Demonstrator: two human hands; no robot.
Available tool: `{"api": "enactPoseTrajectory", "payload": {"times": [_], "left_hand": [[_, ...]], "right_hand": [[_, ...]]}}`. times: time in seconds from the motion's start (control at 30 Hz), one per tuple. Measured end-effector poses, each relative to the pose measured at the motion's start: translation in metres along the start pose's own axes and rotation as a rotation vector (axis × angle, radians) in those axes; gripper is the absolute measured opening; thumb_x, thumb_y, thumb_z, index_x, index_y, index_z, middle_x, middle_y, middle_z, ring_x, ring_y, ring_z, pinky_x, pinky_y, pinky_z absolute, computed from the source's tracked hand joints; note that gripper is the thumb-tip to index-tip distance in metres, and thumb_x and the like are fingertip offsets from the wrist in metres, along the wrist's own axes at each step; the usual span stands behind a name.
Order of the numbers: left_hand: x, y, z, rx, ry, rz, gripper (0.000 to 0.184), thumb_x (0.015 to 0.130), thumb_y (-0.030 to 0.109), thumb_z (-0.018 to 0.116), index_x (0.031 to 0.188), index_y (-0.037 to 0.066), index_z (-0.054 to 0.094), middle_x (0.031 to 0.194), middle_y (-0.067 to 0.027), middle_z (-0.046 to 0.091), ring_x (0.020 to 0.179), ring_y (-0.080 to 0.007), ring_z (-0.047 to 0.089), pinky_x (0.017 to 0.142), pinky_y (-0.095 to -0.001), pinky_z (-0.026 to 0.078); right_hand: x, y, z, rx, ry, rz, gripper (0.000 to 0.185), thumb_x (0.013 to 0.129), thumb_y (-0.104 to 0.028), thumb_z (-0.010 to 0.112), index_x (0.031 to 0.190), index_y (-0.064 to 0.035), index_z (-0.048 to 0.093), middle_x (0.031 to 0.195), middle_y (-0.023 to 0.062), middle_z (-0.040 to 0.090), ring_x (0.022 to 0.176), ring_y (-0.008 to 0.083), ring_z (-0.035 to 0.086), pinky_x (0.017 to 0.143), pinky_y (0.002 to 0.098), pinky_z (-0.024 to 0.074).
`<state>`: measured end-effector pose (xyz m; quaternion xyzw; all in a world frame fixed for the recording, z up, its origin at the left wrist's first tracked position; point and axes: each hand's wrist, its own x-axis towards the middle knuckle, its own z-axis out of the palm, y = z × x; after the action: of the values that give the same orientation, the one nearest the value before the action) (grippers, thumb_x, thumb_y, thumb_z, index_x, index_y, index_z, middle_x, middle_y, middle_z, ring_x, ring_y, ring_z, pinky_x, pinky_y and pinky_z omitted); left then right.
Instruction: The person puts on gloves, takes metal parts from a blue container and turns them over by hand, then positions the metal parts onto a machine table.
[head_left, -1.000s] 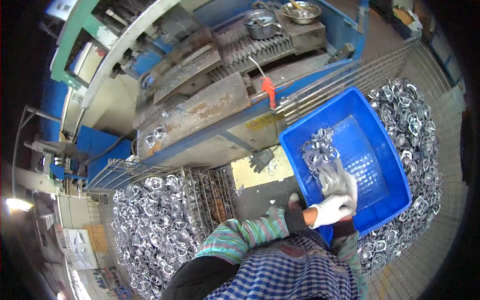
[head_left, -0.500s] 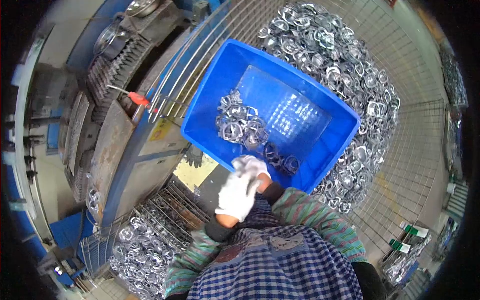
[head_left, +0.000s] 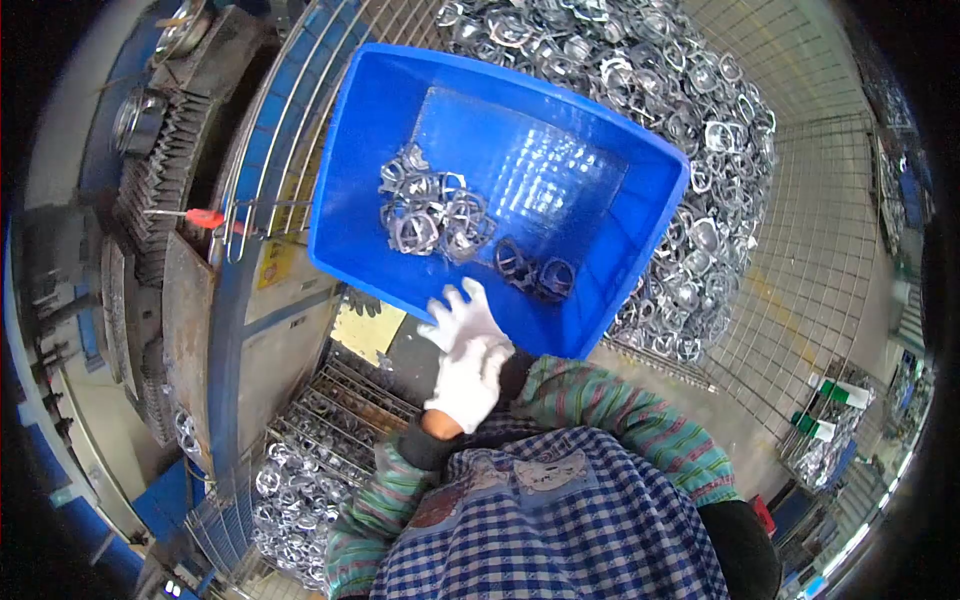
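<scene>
White work gloves cover both hands, held in front of my body at the near rim of a blue plastic tub (head_left: 640, 150). My right hand (head_left: 465, 318) has its fingers spread, with nothing in them. Across its back and wrist lies my left hand (head_left: 470, 383), its fingers closed on the cuff of the right glove. Inside the tub, dark and silvery ring-shaped metal parts (head_left: 430, 215) form a small heap on the left. A few darker rings (head_left: 535, 272) lie nearer the front wall. Neither hand touches these parts.
A wire cage (head_left: 820, 230) behind and right of the tub holds a big pile of metal parts (head_left: 690, 150). More parts (head_left: 295, 500) fill a lower-left cage. A red-handled tool (head_left: 205, 217) sticks out beside the machine (head_left: 190, 340) on the left.
My right hand's fingers have spread apart, while my left hand has come up over its wrist. The whole view has shifted, so the tub appears further left and higher.
</scene>
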<state>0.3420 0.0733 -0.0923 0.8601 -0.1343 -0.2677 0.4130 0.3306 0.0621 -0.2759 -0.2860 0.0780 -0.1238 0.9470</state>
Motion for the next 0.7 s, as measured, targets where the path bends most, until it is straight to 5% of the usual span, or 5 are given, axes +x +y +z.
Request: {"api": "enactPoseTrajectory", "payload": {"times": [0.07, 0.23, 0.3, 0.43, 0.7], "left_hand": [[-0.005, -0.002, 0.008, 0.101, -0.010, 0.135, 0.011, 0.082, 0.013, 0.052, 0.088, 0.006, 0.059, 0.084, -0.0130, 0.062, 0.078, -0.0294, 0.060, 0.070, -0.0352, 0.047], [-0.003, 0.000, 0.011, 0.009, 0.156, 0.211, 0.021, 0.077, 0.014, 0.060, 0.097, 0.008, 0.057, 0.090, -0.0091, 0.059, 0.081, -0.0301, 0.056, 0.076, -0.0389, 0.043], [-0.008, -0.012, 0.022, 0.164, 0.359, -0.026, 0.032, 0.073, 0.018, 0.066, 0.099, 0.005, 0.055, 0.096, -0.0126, 0.055, 0.082, -0.0284, 0.055, 0.073, -0.0363, 0.045], [-0.010, -0.026, 0.040, -0.069, 0.279, -0.095, 0.033, 0.072, 0.013, 0.066, 0.100, 0.001, 0.053, 0.096, -0.0141, 0.053, 0.081, -0.0245, 0.055, 0.072, -0.0329, 0.046], [-0.018, -0.049, 0.048, -0.375, 0.021, -0.171, 0.012, 0.070, -0.004, 0.062, 0.080, -0.001, 0.056, 0.074, -0.0046, 0.058, 0.068, -0.0088, 0.054, 0.063, -0.0230, 0.045]], "right_hand": [[-0.001, -0.014, 0.005, 0.041, -0.126, -0.037, 0.063, 0.064, -0.034, 0.063, 0.121, -0.0235, 0.038, 0.126, 0.0051, 0.034, 0.109, 0.0269, 0.038, 0.078, 0.0568, 0.0364], [0.012, -0.021, -0.018, -0.198, 0.127, 0.483, 0.057, 0.086, -0.038, 0.045, 0.133, -0.0115, 0.025, 0.129, 0.0149, 0.039, 0.110, 0.0255, 0.045, 0.089, 0.0404, 0.0387], [0.049, -0.098, 0.029, 0.094, 0.424, 0.687, 0.058, 0.087, -0.046, 0.040, 0.132, -0.0126, 0.027, 0.129, 0.0156, 0.038, 0.110, 0.0259, 0.046, 0.090, 0.0391, 0.0362], [0.053, -0.108, 0.038, 0.241, 0.565, 0.585, 0.066, 0.084, -0.052, 0.041, 0.133, -0.0112, 0.024, 0.132, 0.0167, 0.033, 0.115, 0.0272, 0.041, 0.092, 0.0394, 0.0329], [0.045, -0.109, 0.023, -0.067, 0.420, 0.768, 0.067, 0.082, -0.059, 0.033, 0.131, -0.0137, 0.031, 0.133, 0.0082, 0.038, 0.124, 0.0214, 0.032, 0.103, 0.0458, 0.0055]]}}
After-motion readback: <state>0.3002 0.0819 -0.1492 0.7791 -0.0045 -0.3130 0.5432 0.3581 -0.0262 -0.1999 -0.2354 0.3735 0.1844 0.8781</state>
